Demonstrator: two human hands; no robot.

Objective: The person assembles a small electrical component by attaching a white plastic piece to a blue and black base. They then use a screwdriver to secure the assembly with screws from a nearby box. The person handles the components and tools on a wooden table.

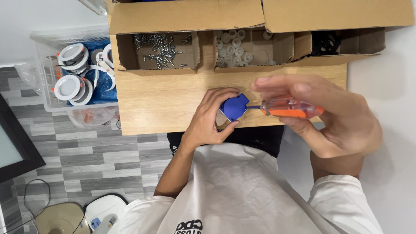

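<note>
A: Left hand point(211, 116)?
B: Wrapped around blue part point(233, 107), near front edge of worktop point(164, 102).
A: Right hand point(323, 115)?
B: Gripping orange screwdriver point(288, 108), tip against blue part.

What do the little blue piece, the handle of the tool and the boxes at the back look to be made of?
The blue piece looks like matte moulded plastic: even colour, rounded edges. The screwdriver handle seems clear and orange glossy plastic, since light passes through. The boxes are plain brown cardboard, with folded flaps and raw edges.
</note>
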